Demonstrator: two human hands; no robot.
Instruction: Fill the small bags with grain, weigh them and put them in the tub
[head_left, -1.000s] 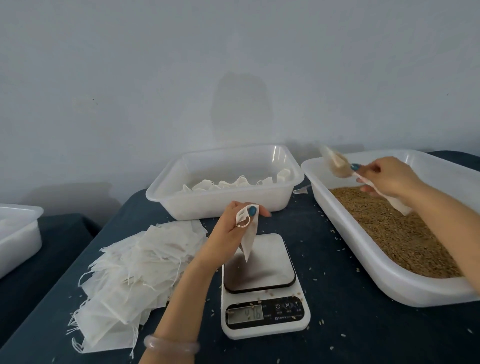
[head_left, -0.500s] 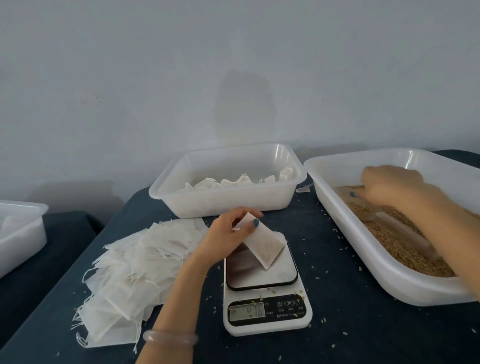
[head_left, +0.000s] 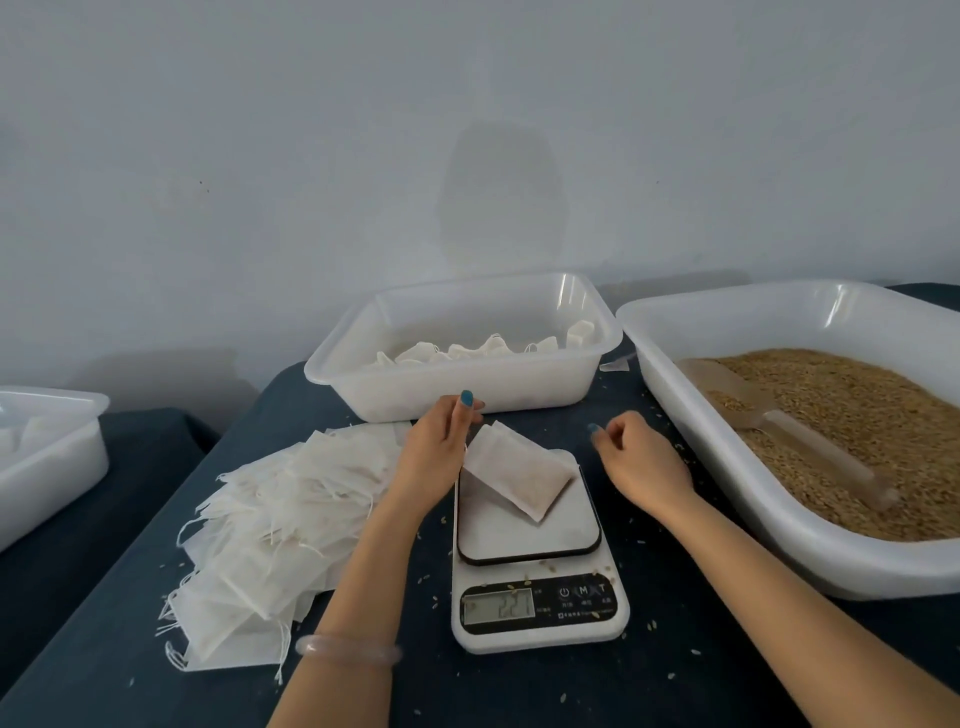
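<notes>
A filled small bag lies tilted on the plate of the white scale, whose display is lit. My left hand rests at the bag's left edge with the thumb raised and the fingers relaxed. To the right of the scale my right hand hovers over the table, loosely curled and holding nothing. Behind the scale, the white tub holds several filled bags. The large tub of grain stands at the right, with a clear scoop lying in the grain.
A pile of empty bags with strings covers the dark table left of the scale. Loose grains are scattered around the scale. Another white tub sits on a separate surface at far left. A wall is close behind.
The left hand lowered the bag onto the scale and loosened its hold. The right hand laid the scoop down in the grain and came back over the table beside the scale.
</notes>
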